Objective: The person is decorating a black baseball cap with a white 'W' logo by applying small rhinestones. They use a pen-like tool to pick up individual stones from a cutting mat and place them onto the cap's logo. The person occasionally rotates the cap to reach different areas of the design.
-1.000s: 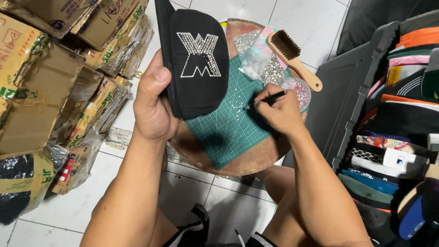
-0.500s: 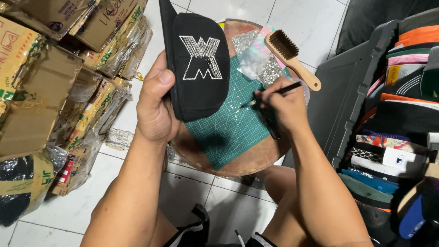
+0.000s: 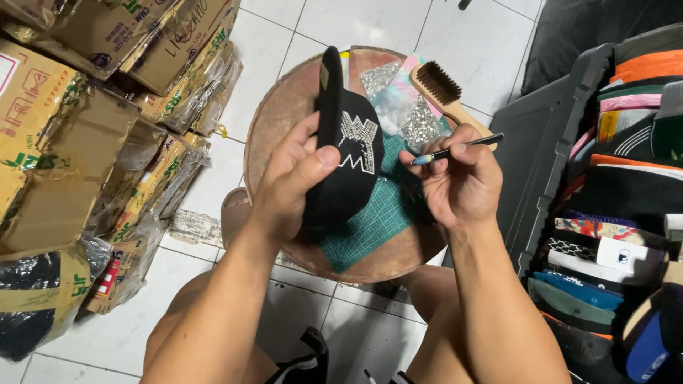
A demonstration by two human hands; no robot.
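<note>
My left hand [image 3: 292,185] grips a black cap [image 3: 345,149] with a sparkling rhinestone emblem on its front, holding it tilted on edge over a round wooden stool [image 3: 281,117]. My right hand [image 3: 455,181] pinches a thin black pen-like tool [image 3: 455,149], its pale tip pointing left toward the emblem, a short way from it. A green cutting mat [image 3: 366,227] lies on the stool under both hands. Small clear bags of rhinestones [image 3: 402,107] rest at the stool's far side.
A wooden-handled brush [image 3: 445,92] lies beside the bags. Wrapped cardboard boxes [image 3: 85,142] are stacked on the left over a white tiled floor [image 3: 327,21]. A dark bin of stacked colourful caps [image 3: 619,213] stands on the right. My bare knees sit below the stool.
The cap has turned from face-up to on edge and come closer to my right hand. My right hand lifted the tool off the mat and aimed its tip at the emblem.
</note>
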